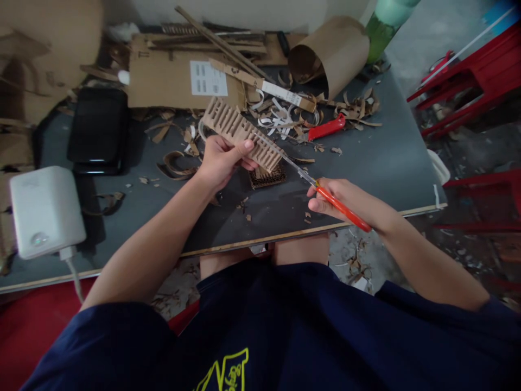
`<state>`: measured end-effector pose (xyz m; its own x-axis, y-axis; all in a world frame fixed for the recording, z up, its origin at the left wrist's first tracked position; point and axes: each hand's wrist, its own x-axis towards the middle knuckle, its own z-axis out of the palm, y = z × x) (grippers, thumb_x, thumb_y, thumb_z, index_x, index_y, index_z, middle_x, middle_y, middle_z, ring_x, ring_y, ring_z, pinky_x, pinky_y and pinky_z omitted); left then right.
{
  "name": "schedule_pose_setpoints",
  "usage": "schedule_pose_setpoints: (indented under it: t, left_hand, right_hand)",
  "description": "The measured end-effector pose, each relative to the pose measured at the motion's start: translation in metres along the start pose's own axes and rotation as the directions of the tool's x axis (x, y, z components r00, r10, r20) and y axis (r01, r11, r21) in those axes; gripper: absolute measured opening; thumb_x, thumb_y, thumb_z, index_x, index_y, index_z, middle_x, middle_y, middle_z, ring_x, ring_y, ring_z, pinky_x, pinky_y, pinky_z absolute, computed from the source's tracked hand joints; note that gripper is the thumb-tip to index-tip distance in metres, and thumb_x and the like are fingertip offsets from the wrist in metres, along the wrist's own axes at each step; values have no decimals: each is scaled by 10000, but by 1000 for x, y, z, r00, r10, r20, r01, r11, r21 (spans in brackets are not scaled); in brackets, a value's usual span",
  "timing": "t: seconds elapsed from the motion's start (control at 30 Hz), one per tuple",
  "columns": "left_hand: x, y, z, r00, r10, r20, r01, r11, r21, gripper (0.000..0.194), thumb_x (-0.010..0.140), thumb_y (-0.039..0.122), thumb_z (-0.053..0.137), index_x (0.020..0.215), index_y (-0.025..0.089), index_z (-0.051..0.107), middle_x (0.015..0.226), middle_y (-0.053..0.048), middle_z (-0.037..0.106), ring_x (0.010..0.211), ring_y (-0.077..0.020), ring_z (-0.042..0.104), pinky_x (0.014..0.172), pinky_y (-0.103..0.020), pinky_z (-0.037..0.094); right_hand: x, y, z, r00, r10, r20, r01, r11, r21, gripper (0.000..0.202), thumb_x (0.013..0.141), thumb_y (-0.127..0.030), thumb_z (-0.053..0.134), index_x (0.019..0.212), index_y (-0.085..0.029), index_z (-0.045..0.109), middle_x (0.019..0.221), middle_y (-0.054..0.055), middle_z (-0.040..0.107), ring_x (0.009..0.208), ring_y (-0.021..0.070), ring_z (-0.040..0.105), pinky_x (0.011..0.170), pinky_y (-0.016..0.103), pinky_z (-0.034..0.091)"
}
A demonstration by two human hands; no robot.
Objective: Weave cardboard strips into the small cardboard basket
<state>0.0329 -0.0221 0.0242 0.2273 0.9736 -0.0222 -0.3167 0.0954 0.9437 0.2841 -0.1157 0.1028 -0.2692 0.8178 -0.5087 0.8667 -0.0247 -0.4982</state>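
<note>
A strip of cardboard with its corrugated ridges exposed is pinched in my left hand, thumb on top. My right hand grips scissors with orange-red handles. Their blades reach up and left onto the strip's right end; whether they are parted there I cannot tell. Under that end, a small block of stacked corrugated cardboard lies on the grey table. Beyond the strip are a red-handled cutter and curled paper and cardboard scraps.
At the left stand a white box-shaped device with a cable and a black case. Flat cardboard, a rolled cardboard tube and a green bottle are at the back. Red stools stand to the right.
</note>
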Motion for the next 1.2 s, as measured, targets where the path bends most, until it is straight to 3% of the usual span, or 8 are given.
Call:
schedule_pose_setpoints:
  t: [0.6, 0.9, 1.1, 1.2]
  left_hand:
    - [8, -12, -11, 994, 39, 102, -45, 997, 56, 569, 516, 661, 909, 609, 179, 622, 541, 16, 696, 399, -64, 576, 396, -158, 540]
    - [2, -9, -6, 997, 62, 46, -65, 996, 60, 526, 511, 585, 922, 615, 155, 637, 555, -15, 676, 396, -92, 584, 388, -184, 520]
    - [4, -13, -6, 993, 82, 87, -87, 995, 54, 510, 525, 555, 935, 630, 147, 648, 557, -19, 655, 398, -101, 586, 387, -190, 539]
    - [4, -14, -5, 992, 77, 100, -82, 995, 48, 513, 518, 565, 937, 627, 145, 665, 554, -15, 653, 393, -99, 582, 388, -190, 538]
  right_hand:
    - [1, 0, 1, 1000, -10, 0, 10, 1000, -15, 739, 763, -905, 451, 959, -204, 577, 749, 42, 612, 651, 194, 541, 637, 339, 391]
    - [-3, 2, -1, 1000, -23, 21, 23, 1000, -4, 685, 793, -890, 442, 842, -217, 562, 686, 14, 571, 605, 158, 491, 613, 317, 359]
    - [-4, 5, 2, 999, -6, 32, 6, 1000, 22, 686, 798, -899, 406, 781, -223, 517, 735, 41, 607, 655, 187, 549, 652, 342, 386]
    - [-4, 4, 3, 1000, 14, 25, -14, 1000, 17, 679, 806, -899, 385, 701, -231, 444, 686, 25, 564, 616, 168, 508, 627, 336, 354]
